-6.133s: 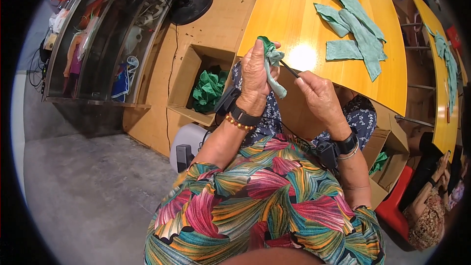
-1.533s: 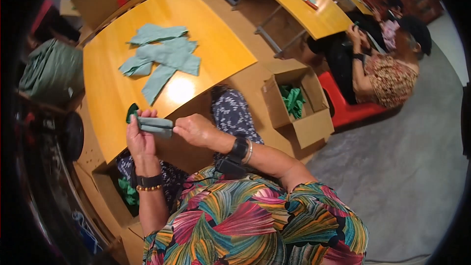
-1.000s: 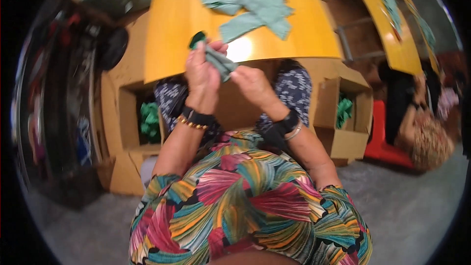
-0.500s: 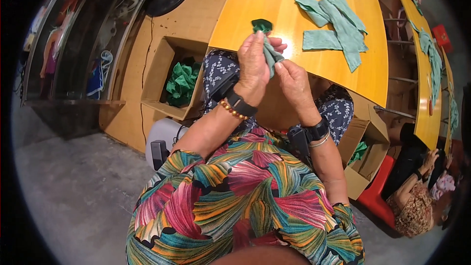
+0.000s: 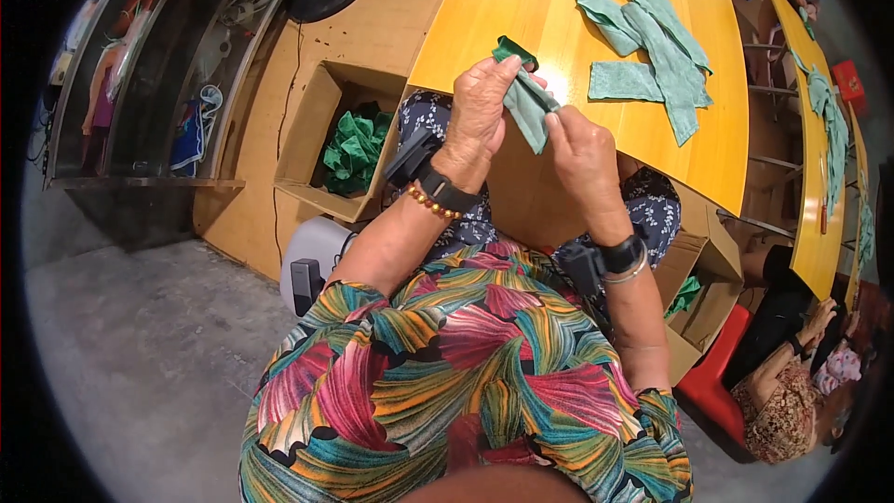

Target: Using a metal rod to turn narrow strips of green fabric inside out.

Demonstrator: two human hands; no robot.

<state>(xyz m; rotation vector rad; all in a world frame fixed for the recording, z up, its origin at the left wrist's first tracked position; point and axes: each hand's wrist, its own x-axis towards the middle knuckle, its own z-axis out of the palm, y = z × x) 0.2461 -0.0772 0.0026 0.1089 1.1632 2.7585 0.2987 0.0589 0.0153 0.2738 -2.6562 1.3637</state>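
Note:
A piece of green fabric, pale on one face and darker at its far end, hangs between my two hands over the near edge of the yellow table. My left hand is closed on its upper part, thumb on top. The fingertips of my right hand pinch its right edge. The fabric looks partly folded lengthwise; its inner side is hidden. Several pale green fabric strips lie overlapping on the table, beyond and to the right of my hands.
On the left a cardboard box holds crumpled green fabric. Another cardboard box with green fabric stands at the right. Past it are a red stool, a seated person and another yellow table with pale green strips.
My right hand has moved slightly right and up, and the fabric between my hands is spread wider. The view has shifted slightly, moving the table strips rightward in the picture.

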